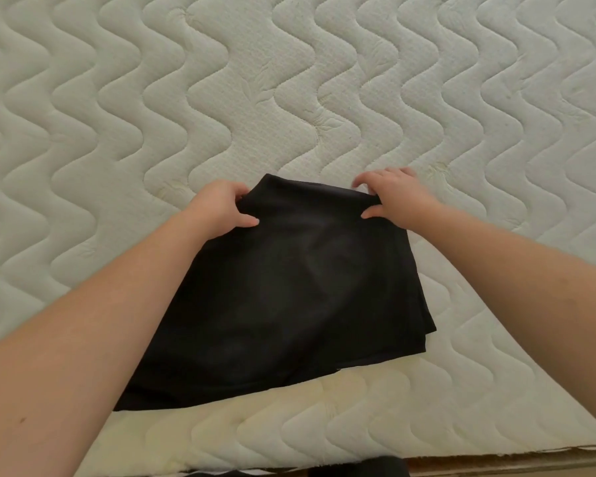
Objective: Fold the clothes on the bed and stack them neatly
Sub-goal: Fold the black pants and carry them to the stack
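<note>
A black garment lies on the bed, near the bed's near edge and about midway from left to right. It is folded into a rough trapezoid, narrow at the far end and wider toward the near end, with several layers showing at its right edge. The left hand grips the far left corner, thumb on top of the cloth and fingers curled under it. The right hand pinches the far right corner, thumb on the cloth, fingers arched above the bed. The bed is a bare white mattress quilted in wavy lines. No label or writing can be read anywhere.
</note>
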### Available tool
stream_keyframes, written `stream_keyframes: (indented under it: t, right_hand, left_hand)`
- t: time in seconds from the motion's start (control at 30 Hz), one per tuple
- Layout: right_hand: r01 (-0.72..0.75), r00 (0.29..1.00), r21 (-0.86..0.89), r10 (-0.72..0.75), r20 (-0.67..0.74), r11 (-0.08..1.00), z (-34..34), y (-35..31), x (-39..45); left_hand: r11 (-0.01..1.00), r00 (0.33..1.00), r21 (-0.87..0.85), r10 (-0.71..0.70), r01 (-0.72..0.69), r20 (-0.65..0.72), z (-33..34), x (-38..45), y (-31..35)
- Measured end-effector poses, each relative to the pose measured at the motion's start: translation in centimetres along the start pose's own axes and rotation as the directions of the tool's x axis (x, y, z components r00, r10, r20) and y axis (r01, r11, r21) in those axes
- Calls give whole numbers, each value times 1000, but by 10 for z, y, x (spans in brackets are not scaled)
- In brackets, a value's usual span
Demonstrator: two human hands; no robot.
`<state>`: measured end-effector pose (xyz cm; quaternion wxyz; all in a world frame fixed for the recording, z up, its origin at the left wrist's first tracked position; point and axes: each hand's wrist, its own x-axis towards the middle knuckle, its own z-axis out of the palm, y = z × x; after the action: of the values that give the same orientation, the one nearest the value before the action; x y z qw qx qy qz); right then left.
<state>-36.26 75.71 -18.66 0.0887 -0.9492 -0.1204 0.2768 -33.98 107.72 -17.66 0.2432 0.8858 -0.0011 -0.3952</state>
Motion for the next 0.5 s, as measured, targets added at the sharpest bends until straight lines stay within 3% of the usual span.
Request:
stream_keyframes:
  t: [0.1,0.3,0.37,0.5]
  right_hand:
    - [123,991,-67,-126,-41,990,0,1,-8]
    - [244,898,-178,-291,-329,953,19,0,-58]
    - [254,884,-223,-319,-342,941,27,0,-73]
    - [286,903,-279,-355,-241,917,43,4,-104]
  left_hand:
    - [994,990,-22,105,-107,-96,7,-22,1]
    - [955,937,138,287,-263,-201,39,-83,-5]
    - [944,906,163,324,-288,-272,57,-99,-8]
    - [873,806,331,469,-359,-362,94,-121,-21]
